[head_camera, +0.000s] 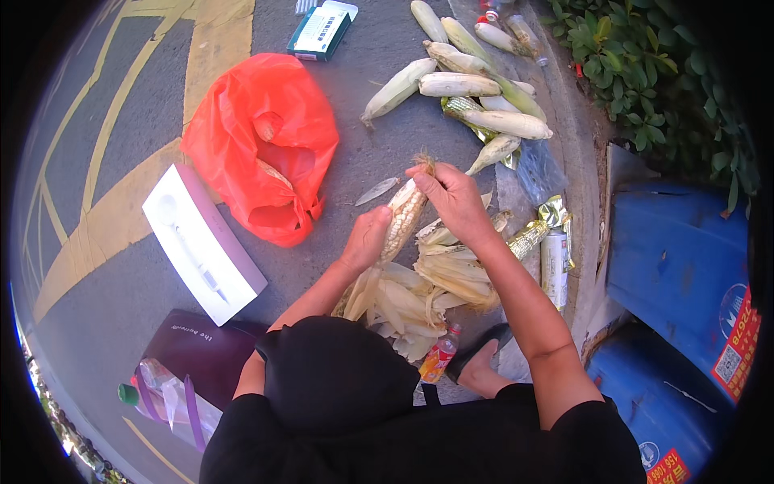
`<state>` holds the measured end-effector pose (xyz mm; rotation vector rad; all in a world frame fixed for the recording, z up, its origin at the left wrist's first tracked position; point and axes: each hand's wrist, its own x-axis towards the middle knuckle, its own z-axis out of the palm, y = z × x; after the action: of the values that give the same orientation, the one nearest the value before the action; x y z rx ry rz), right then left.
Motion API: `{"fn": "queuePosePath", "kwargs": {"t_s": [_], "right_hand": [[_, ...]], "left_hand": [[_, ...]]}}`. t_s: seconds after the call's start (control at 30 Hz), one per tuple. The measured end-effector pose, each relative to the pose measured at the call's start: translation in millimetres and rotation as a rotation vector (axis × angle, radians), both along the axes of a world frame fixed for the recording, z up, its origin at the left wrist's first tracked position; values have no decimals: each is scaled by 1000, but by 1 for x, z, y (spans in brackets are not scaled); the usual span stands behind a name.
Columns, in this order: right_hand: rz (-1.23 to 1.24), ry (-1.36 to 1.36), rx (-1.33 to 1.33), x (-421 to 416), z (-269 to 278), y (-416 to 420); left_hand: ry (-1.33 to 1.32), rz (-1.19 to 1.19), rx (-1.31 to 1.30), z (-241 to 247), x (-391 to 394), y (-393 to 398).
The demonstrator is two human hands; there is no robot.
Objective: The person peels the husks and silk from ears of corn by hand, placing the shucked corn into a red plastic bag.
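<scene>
A partly husked corn cob is held at a slant between both hands, its pale kernels bare. My left hand grips its lower side, where the peeled husk hangs down. The fingers of my right hand pinch the tip with its dry silk. Beneath the hands lies a pile of stripped corn husks. Unhusked ears of corn are heaped farther out on the asphalt. A red plastic bag stands open at the left, with corn partly visible inside. One loose husk piece rests beside my left hand.
At left lie a white box, a dark purple box and a clear bag with purple handles. A green and white box is at the top. Along the right curb are a can, gold wrappers, blue bins and shrubs.
</scene>
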<state>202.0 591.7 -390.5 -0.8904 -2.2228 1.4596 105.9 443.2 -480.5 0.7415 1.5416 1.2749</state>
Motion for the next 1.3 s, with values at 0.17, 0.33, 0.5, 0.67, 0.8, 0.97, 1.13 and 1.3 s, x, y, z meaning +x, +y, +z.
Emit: {"fn": "queuePosePath", "kwargs": {"t_s": [0.17,0.33,0.5,0.67,0.8,0.97,1.13,1.3], "right_hand": [[-112,-164,-376,0,9,-1],[-218,-95,-776,12,-30,2],[-332,87,-970,11,-41,2],[-518,394,-1328,-8,-35,-12],[-570,396,-1357,-30,-20,-37],[-643,265,-1273,40,-46,-11],[-782,20,-1095,116,-85,6],[-361,-409,719,74,-38,8]], "left_hand": [[3,-44,90,8,-3,-7],[99,-229,266,31,-10,-1],[-614,-16,139,14,-2,3],[-217,115,358,12,6,1],[-324,395,272,28,-3,13],[-755,791,281,5,-54,0],[-886,824,197,-8,-50,-3],[-788,769,165,-15,-52,-10]]}}
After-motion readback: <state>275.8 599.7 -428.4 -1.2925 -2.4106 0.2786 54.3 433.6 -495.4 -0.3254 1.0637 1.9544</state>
